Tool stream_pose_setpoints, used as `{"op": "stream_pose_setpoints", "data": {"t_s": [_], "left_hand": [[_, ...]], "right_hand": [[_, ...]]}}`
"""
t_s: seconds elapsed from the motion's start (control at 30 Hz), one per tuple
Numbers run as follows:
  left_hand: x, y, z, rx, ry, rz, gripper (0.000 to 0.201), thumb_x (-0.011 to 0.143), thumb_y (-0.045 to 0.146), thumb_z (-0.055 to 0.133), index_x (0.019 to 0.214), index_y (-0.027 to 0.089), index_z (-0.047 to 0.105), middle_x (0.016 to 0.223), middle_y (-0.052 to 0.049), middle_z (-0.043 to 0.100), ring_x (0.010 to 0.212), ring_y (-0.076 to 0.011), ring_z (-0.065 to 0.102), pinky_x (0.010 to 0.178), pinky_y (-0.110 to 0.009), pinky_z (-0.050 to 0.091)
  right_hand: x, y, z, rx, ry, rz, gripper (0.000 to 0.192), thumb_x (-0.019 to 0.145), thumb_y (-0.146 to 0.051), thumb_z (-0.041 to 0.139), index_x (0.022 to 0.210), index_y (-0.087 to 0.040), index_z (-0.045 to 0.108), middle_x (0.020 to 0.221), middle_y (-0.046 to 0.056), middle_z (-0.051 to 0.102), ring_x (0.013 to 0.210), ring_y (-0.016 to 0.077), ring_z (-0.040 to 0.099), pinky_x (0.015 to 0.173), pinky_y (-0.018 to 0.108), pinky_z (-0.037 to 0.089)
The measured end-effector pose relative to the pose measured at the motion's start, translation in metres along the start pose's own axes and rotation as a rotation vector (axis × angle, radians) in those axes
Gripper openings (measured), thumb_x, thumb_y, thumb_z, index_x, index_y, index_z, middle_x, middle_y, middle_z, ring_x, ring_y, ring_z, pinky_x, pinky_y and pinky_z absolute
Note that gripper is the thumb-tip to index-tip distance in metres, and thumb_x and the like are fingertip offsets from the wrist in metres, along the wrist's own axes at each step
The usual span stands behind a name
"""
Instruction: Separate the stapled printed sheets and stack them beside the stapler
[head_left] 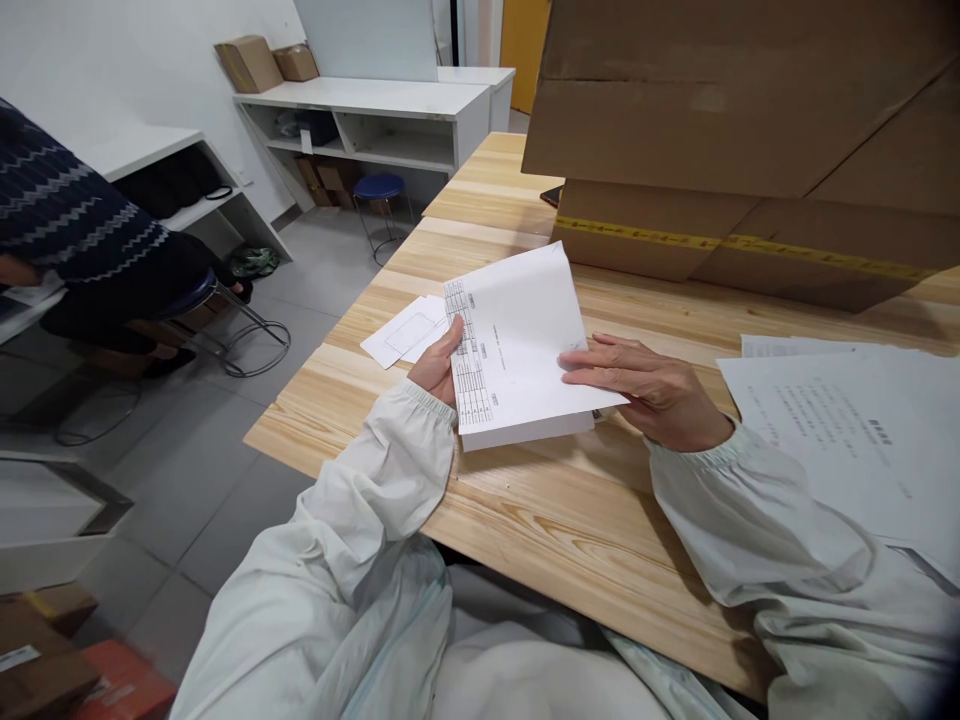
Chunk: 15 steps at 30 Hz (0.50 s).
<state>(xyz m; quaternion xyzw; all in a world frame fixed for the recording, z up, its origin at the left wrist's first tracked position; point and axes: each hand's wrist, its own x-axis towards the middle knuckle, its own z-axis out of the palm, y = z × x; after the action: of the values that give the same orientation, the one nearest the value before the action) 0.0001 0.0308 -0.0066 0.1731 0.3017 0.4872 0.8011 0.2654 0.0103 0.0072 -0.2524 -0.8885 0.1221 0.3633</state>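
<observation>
My left hand [439,365] grips the left edge of a printed paper sheet [525,340], its thumb on top over a printed table. More white paper shows under the sheet's near edge, so it looks like a small stack. On the right edge of the same sheet, the fingers of my right hand [649,385] rest on top, while its thumb is mostly hidden beneath the near right corner. The sheet bends upward at its far right corner. Just left of it, white cards or slips [405,330] with a printed rectangle lie on the wooden table [555,510].
A large cardboard box [735,240] with yellow tape stands at the table's back right. Printed papers [847,420] lie on the right. A dark phone-like object [552,196] sits beside the box. Leftward, a person [90,220] sits on a stool; a blue stool [379,187] stands farther back.
</observation>
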Motion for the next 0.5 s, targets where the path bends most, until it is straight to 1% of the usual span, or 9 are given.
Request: {"op": "stream_pose_setpoints", "data": {"t_s": [0.13,0.2,0.23,0.27,0.33,0.37,0.4,0.43,0.5], "left_hand": [[-0.001,-0.001,0.002,0.028,-0.006,-0.006,0.041,0.096,0.03,0.049,0.132,0.011,0.057,0.12,-0.014,0.071,0.121,-0.0288,0.062,0.111,-0.047,0.044],[-0.002,-0.002,0.002,0.037,0.009,0.01,0.041,0.097,0.027,0.046,0.133,0.01,0.055,0.119,-0.015,0.071,0.12,-0.0281,0.063,0.111,-0.047,0.044],[-0.002,-0.002,0.002,0.042,0.018,0.016,0.041,0.097,0.026,0.045,0.133,0.01,0.055,0.118,-0.015,0.072,0.12,-0.0277,0.063,0.111,-0.047,0.044],[-0.003,-0.001,0.002,0.05,0.024,0.019,0.041,0.097,0.026,0.044,0.133,0.009,0.055,0.117,-0.014,0.072,0.12,-0.0276,0.063,0.111,-0.047,0.044],[-0.006,-0.002,0.003,0.079,0.027,0.034,0.04,0.097,0.026,0.046,0.133,0.01,0.056,0.116,-0.014,0.073,0.119,-0.0276,0.064,0.111,-0.046,0.044],[-0.008,-0.002,0.005,0.098,0.026,0.058,0.041,0.096,0.026,0.05,0.133,0.012,0.056,0.116,-0.012,0.073,0.12,-0.0274,0.063,0.111,-0.045,0.045],[-0.01,-0.003,0.008,0.118,0.026,0.095,0.041,0.094,0.025,0.053,0.134,0.015,0.056,0.117,-0.011,0.073,0.12,-0.027,0.063,0.111,-0.044,0.045],[-0.012,-0.005,0.012,0.137,0.025,0.144,0.044,0.092,0.023,0.057,0.135,0.018,0.056,0.118,-0.009,0.072,0.122,-0.0263,0.062,0.11,-0.042,0.046],[-0.019,-0.009,0.023,0.161,0.012,0.254,0.051,0.088,0.019,0.063,0.137,0.024,0.054,0.122,-0.005,0.071,0.125,-0.0251,0.059,0.11,-0.038,0.046]], "right_hand": [[-0.002,0.0,0.0,-0.015,-0.053,0.006,0.044,0.081,-0.005,0.053,0.109,-0.031,0.073,0.121,-0.001,0.07,0.124,0.021,0.059,0.108,0.048,0.048],[-0.001,-0.004,-0.008,0.069,-0.1,0.06,0.042,0.083,-0.007,0.052,0.109,-0.032,0.073,0.124,-0.001,0.069,0.132,0.0226,0.052,0.107,0.05,0.047],[0.0,-0.007,-0.013,0.139,-0.101,0.104,0.041,0.085,-0.009,0.053,0.111,-0.032,0.072,0.126,-0.001,0.067,0.135,0.0226,0.05,0.109,0.05,0.045],[0.001,-0.009,-0.017,0.209,-0.061,0.164,0.04,0.086,-0.011,0.054,0.115,-0.033,0.07,0.129,-0.001,0.066,0.135,0.0223,0.049,0.112,0.05,0.043],[0.004,-0.011,-0.021,0.322,0.124,0.323,0.042,0.087,-0.017,0.06,0.126,-0.033,0.063,0.134,0.001,0.062,0.132,0.0216,0.052,0.114,0.049,0.041],[0.005,-0.012,-0.019,0.374,0.222,0.415,0.047,0.086,-0.021,0.065,0.131,-0.033,0.059,0.134,0.002,0.062,0.128,0.0217,0.057,0.111,0.047,0.044],[0.006,-0.012,-0.015,0.436,0.282,0.506,0.052,0.084,-0.026,0.069,0.134,-0.033,0.056,0.132,0.004,0.064,0.122,0.0221,0.061,0.106,0.046,0.049],[0.007,-0.013,-0.01,0.508,0.288,0.579,0.055,0.081,-0.031,0.073,0.133,-0.031,0.056,0.127,0.005,0.067,0.116,0.0229,0.065,0.1,0.046,0.054],[0.009,-0.018,0.001,0.645,0.169,0.659,0.053,0.075,-0.039,0.078,0.124,-0.025,0.063,0.116,0.006,0.072,0.104,0.0244,0.07,0.089,0.045,0.06]]}}
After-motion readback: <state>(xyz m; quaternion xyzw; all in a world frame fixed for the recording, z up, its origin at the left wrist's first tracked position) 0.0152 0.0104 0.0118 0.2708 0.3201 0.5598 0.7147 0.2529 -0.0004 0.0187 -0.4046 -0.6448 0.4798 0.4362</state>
